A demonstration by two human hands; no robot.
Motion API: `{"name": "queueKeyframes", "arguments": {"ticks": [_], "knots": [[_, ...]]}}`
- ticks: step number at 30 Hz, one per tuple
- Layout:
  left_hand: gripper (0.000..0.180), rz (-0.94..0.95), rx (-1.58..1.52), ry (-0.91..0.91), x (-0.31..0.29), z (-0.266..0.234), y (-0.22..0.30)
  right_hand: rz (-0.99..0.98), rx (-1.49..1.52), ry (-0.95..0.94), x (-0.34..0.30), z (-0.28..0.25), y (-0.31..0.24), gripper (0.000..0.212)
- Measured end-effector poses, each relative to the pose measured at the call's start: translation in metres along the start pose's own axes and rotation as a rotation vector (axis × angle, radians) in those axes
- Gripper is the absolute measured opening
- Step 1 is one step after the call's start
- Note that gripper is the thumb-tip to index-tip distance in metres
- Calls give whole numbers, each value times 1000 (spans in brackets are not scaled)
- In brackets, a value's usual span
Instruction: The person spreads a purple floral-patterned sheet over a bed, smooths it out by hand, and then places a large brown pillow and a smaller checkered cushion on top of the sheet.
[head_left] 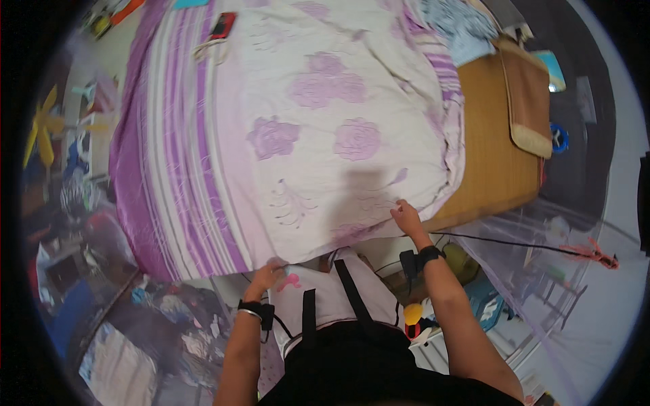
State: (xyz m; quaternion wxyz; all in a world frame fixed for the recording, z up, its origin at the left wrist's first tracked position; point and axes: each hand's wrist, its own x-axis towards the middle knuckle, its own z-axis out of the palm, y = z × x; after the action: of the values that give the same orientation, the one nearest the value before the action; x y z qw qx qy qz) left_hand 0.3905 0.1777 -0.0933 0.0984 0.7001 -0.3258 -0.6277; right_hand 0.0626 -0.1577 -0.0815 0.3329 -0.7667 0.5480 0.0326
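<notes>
A pale bed sheet (325, 135) with purple roses and purple stripes along its left side lies spread over the bed. My left hand (265, 276) pinches its near edge at the lower middle. My right hand (406, 216) grips the same near edge further right, close to the sheet's corner. Both wrists wear black bands. A woven bamboo mat (494, 135) shows bare on the bed's right side, where the sheet does not reach.
A red phone (223, 26) lies on the sheet at the far left end. A tan pillow (528, 95) and blue patterned cloth (460, 27) sit at the far right. Cluttered items fill the floor (81, 257) to the left. Sheer netting (542, 271) hangs at the right.
</notes>
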Motion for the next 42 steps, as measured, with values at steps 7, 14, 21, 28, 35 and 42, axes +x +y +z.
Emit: {"name": "queueKeyframes", "arguments": {"ticks": [7, 14, 21, 28, 35, 42], "knots": [[26, -60, -489, 125, 18, 52, 104, 139, -209, 434, 10, -11, 194, 46], [22, -129, -521, 290, -10, 33, 123, 932, 836, 301, 30, -15, 133, 45], [19, -196, -565, 385, -36, 0, 97, 486, -528, 117, -58, -15, 206, 27], [20, -222, -645, 396, -35, 11, 85, 358, 137, 301, -150, -68, 214, 26], [18, -89, -584, 256, -13, 42, 44, -83, 90, 95, -166, -113, 109, 25], [17, -223, -594, 230, -20, 39, 35, 240, 239, 86, -231, -190, 102, 38]]}}
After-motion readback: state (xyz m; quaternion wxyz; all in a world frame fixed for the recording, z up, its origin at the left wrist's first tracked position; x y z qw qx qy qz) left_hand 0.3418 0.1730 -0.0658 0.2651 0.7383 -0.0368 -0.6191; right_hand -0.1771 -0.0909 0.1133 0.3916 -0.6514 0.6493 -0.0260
